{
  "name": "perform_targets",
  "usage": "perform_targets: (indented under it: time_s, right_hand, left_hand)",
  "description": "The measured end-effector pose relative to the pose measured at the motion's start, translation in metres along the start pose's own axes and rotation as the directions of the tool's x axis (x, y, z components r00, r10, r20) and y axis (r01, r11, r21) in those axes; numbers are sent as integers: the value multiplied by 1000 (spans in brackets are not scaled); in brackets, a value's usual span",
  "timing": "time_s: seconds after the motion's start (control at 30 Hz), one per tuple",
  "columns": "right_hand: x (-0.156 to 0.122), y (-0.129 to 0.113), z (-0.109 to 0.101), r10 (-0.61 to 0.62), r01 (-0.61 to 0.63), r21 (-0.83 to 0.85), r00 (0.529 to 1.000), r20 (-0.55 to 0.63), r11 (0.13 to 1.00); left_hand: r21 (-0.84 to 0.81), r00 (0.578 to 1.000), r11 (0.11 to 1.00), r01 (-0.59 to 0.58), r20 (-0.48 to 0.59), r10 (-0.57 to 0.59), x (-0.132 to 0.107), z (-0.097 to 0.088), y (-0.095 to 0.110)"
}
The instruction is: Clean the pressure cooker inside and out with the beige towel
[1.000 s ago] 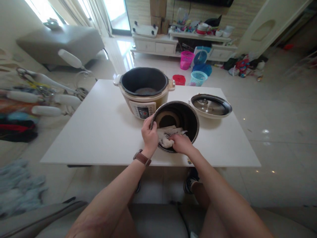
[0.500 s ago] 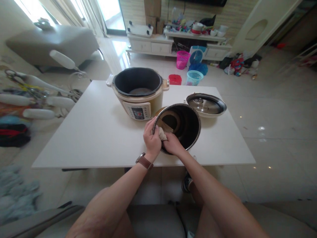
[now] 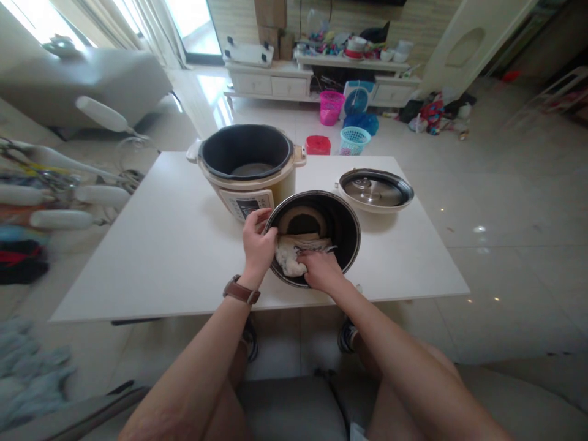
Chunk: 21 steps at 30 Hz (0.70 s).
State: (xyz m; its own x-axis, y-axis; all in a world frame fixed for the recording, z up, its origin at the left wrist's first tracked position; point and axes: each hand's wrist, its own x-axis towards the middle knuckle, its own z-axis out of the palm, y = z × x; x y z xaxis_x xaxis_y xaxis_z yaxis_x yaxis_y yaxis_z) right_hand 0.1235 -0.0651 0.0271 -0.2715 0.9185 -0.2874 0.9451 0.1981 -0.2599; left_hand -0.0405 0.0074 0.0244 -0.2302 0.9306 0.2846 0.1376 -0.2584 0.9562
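A dark inner pot [image 3: 342,223] is tipped toward me over the front of the white table [image 3: 184,263]. My left hand [image 3: 260,245] grips its left rim, thumb inside and fingers outside. Inside the pot, my right hand [image 3: 321,269] holds a pale, crumpled cloth [image 3: 289,257] against the lower wall. Part of the cloth lies spread under the fingers. Behind the pot to the left stands a cream pressure cooker body [image 3: 248,180], uncovered, with a control panel partly hidden by my left hand. The cooker lid [image 3: 374,191] lies upside down at the right.
Beyond the table are a red stool or box [image 3: 318,145], a light blue basket [image 3: 354,141] and a pink basket [image 3: 331,108] on the floor. A white cabinet [image 3: 289,86] lines the wall. An exercise frame with white pads [image 3: 101,113] stands at the left.
The view has shifted slightly. The pot has turned to face me more, and my left hand has moved left along its rim. The cloth, bunched near the rim before, now lies deeper inside.
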Motion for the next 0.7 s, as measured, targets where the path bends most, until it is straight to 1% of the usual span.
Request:
perform_targets:
  time_s: [0.13, 0.27, 0.33, 0.4, 0.47, 0.53, 0.63, 0.7]
  right_hand:
    - [1, -2, 2, -18, 20, -53, 999, 36, 998]
    - [2, -4, 2, -13, 15, -54, 999, 40, 998]
    - [3, -5, 2, 16, -15, -37, 1000, 27, 999]
    - [6, -8, 4, 58, -58, 12, 998, -2, 998]
    - [12, -11, 8, 86, -81, 114, 995, -42, 990]
    - [19, -17, 14, 103, -74, 278, 991, -90, 958]
    - [31, -25, 21, 140, -23, 552, 975, -171, 834]
    - [35, -27, 23, 128, 33, 644, 971, -203, 765]
  left_hand:
    - [3, 997, 1000, -20, 72, 20, 10, -11, 0]
    - [18, 983, 994, -107, 151, 103, 11, -14, -1]
    - [11, 977, 989, -144, 158, 141, 8, -14, -1]
    - [0, 979, 988, -153, 138, 152, 2, -12, -1]
    - [-10, 985, 990, -142, 95, 142, -6, -9, -1]
    - [-18, 991, 991, -132, 35, 133, -14, -5, 0]
    - [-11, 991, 991, -131, -28, 131, -23, 1, 2]
    - [-5, 990, 991, -134, -40, 134, -25, 4, 3]
